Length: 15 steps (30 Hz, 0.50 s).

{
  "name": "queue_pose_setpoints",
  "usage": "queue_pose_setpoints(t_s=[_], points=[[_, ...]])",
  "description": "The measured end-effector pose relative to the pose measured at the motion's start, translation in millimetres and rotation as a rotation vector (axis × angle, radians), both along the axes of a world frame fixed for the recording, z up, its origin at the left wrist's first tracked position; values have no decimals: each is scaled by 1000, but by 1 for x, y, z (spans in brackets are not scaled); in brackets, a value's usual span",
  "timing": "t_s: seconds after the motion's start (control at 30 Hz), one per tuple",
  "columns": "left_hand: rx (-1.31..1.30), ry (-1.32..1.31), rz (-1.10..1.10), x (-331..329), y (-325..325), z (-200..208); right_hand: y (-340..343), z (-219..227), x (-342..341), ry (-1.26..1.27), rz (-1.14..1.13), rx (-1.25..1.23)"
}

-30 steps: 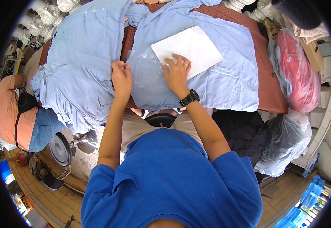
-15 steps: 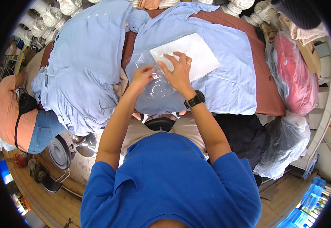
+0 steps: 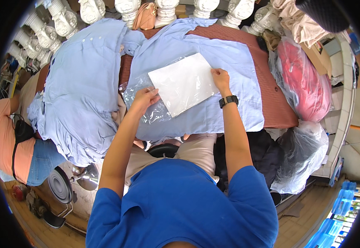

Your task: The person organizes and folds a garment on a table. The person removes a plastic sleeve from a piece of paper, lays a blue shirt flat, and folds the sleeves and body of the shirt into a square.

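A flat white rectangular sheet (image 3: pixel 186 82), like card or paper, lies tilted over the light blue shirt (image 3: pixel 233 82) in front of me. Crinkled clear plastic, which looks like a bag (image 3: pixel 136 89), spreads at its left end, and glints on the white suggest it covers part of the sheet. My left hand (image 3: pixel 147 98) is closed on the plastic beside the sheet's left edge. With fingers pinched, my right hand (image 3: pixel 221 79) grips the sheet's right edge; a dark watch is on that wrist.
Another pile of light blue shirts (image 3: pixel 80 82) lies left on the brown-covered table (image 3: pixel 277 97). A person in an orange top (image 3: pixel 4 136) is at far left. White balusters (image 3: pixel 128 10) and a tan bag (image 3: pixel 145 16) line the back. Red goods in plastic (image 3: pixel 306 78) stand right.
My right hand has moved from the top of the white sheet to its right edge. The sheet has shifted left and lower in view, and my hands are wider apart.
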<state>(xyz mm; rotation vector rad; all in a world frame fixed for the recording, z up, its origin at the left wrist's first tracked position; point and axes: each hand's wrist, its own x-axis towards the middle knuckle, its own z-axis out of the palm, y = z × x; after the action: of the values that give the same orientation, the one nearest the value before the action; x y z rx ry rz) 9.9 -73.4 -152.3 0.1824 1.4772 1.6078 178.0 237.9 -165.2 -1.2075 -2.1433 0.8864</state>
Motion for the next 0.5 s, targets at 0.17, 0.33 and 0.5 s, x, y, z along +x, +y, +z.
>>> queue_pose_setpoints(t_s=[0.17,0.33,0.5], points=[[-133,216,-31,16,12,25,11,2,24,174,-11,-325],[-71,342,-35,9,22,21,11,25,56,330,10,-580],[-5,574,65,7,38,14,30,32,86,308,-115,-477]])
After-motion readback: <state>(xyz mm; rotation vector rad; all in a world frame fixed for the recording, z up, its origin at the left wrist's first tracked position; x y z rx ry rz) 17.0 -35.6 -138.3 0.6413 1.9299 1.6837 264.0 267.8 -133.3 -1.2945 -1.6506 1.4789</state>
